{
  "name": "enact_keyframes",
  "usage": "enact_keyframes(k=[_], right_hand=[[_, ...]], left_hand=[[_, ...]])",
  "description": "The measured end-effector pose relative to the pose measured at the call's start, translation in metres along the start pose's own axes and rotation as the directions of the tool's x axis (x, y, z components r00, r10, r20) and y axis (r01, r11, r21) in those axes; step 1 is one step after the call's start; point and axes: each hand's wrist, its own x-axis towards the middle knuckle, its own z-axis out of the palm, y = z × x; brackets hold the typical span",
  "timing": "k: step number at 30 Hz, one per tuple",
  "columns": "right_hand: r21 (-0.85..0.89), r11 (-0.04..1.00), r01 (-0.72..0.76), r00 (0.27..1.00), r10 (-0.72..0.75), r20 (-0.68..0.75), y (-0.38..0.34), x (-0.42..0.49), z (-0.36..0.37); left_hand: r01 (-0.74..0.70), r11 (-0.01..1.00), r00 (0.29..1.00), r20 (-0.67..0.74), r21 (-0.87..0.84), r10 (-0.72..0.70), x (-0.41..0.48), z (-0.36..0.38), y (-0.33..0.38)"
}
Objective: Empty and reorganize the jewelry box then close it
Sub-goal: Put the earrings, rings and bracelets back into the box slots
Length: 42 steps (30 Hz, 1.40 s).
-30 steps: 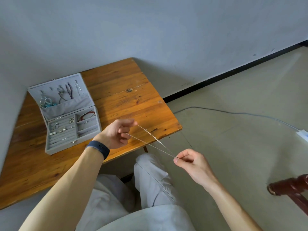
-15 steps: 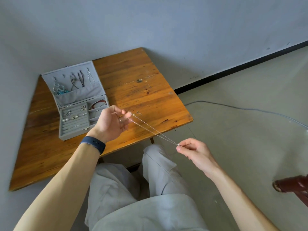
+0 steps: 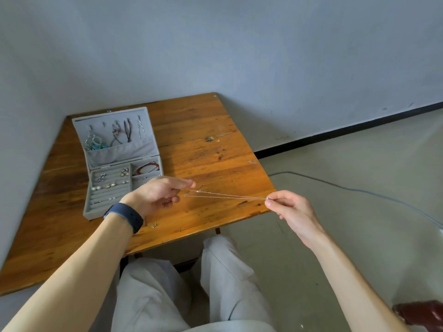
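1. Right hand (image 3: 290,209): thumb and forefinger pinch one end of the thin silver necklace (image 3: 225,195).
2. Left hand (image 3: 155,197): fingers curled, gripping the other end. The chain is taut between the hands, above the wooden table (image 3: 206,161) near its front edge.
3. Jewelry box (image 3: 119,161): lid open, on the table just behind the left hand. Earrings and a red bracelet sit in its tray.
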Motion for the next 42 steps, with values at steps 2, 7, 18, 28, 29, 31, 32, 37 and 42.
enact_keyframes(k=[2, 7, 18, 28, 29, 31, 32, 37, 42], right_hand=[[-0.015, 1.0, 0.023, 1.0, -0.022, 0.01, -0.008, 0.01, -0.003], [-0.052, 0.997, 0.054, 0.998, -0.053, 0.02, -0.021, 0.036, -0.004], [-0.088, 0.996, -0.007, 1.0, 0.009, 0.019, -0.006, 0.061, 0.009], [-0.063, 0.998, 0.012, 0.998, -0.008, 0.064, -0.007, 0.063, 0.014], [-0.068, 0.997, 0.041, 0.997, -0.036, 0.066, -0.009, 0.063, 0.016], [-0.109, 0.986, 0.13, 0.99, -0.122, 0.07, -0.015, 0.064, 0.02], [-0.134, 0.975, 0.175, 0.983, -0.167, 0.073, -0.018, 0.065, 0.022], [-0.227, 0.927, 0.299, 0.952, -0.306, 0.004, -0.033, 0.069, 0.03], [-0.096, 0.977, 0.189, 0.981, -0.192, -0.022, -0.046, 0.078, 0.017]], left_hand=[[0.013, 0.991, 0.998, 0.059, 0.132, -0.021, 0.003, -0.001, 0.006], [0.053, 0.931, 0.985, 0.136, 0.36, -0.109, 0.014, 0.002, 0.021], [0.038, 0.98, 0.981, 0.179, 0.196, -0.074, 0.038, -0.011, 0.021], [-0.052, 0.997, 0.999, -0.001, -0.054, 0.052, 0.061, -0.005, 0.016], [-0.068, 0.994, 0.997, -0.039, -0.087, 0.065, 0.063, -0.003, 0.019], [-0.094, 0.984, 0.99, -0.121, -0.149, 0.076, 0.066, 0.002, 0.027], [-0.104, 0.978, 0.984, -0.159, -0.181, 0.076, 0.068, 0.003, 0.033], [-0.168, 0.961, 0.947, -0.306, -0.221, 0.095, 0.074, 0.005, 0.061], [-0.352, 0.933, 0.921, -0.147, 0.081, 0.36, 0.069, -0.001, 0.074]])
